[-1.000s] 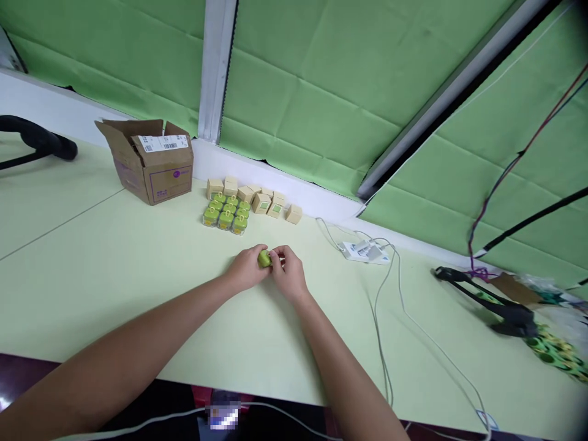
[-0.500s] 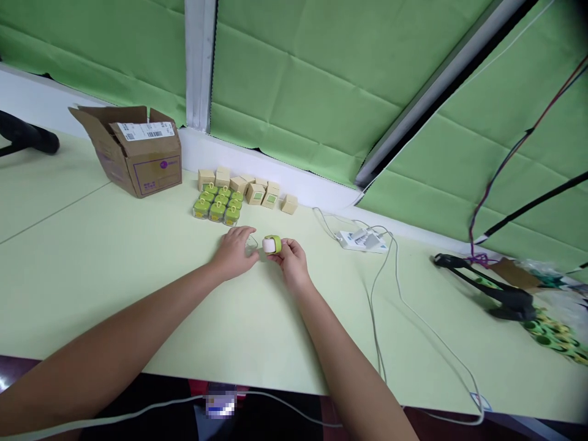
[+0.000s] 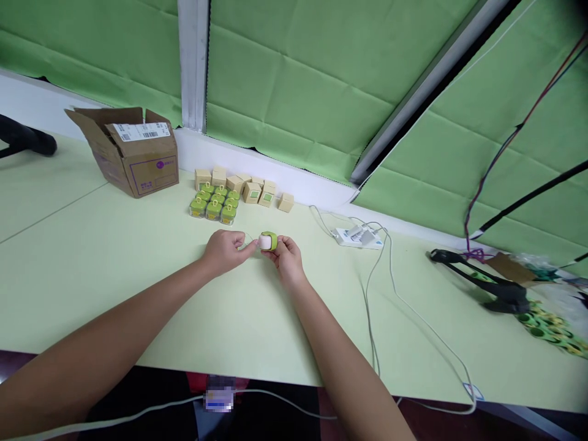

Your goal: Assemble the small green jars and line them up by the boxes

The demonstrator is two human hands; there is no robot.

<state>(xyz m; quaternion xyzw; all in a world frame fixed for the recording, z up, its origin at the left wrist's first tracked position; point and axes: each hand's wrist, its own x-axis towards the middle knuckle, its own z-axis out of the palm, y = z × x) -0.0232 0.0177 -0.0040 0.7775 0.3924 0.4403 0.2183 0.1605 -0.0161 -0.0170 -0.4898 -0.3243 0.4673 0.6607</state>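
Held in my right hand [image 3: 288, 257] is a small item with a green lid-like cover [image 3: 272, 241] and a rounded white body [image 3: 264, 242]; thumb and fingers grip its green side. My left hand [image 3: 226, 251] is close by on the left, its fingers curled and one digit reaching to the white body. Behind those fingertips a thin clear outline [image 3: 248, 237] shows, perhaps a clear container. What the curled fingers hold, if anything, is hidden. Farther back, several clear containers with green looped lids [image 3: 214, 208] stand in a tight group.
Several small tan boxes [image 3: 252, 192] stand behind the containers, near the wall. An open cardboard box [image 3: 151, 174] is at the back left. To the right are a white power strip [image 3: 344, 237] with trailing cables, a black stand [image 3: 503, 294] and green-yellow pieces [image 3: 546, 331].
My left hand's fingers have gone from spread around the clear container to curled, with one digit now at the white body. The right hand keeps its hold. The view has shifted slightly.
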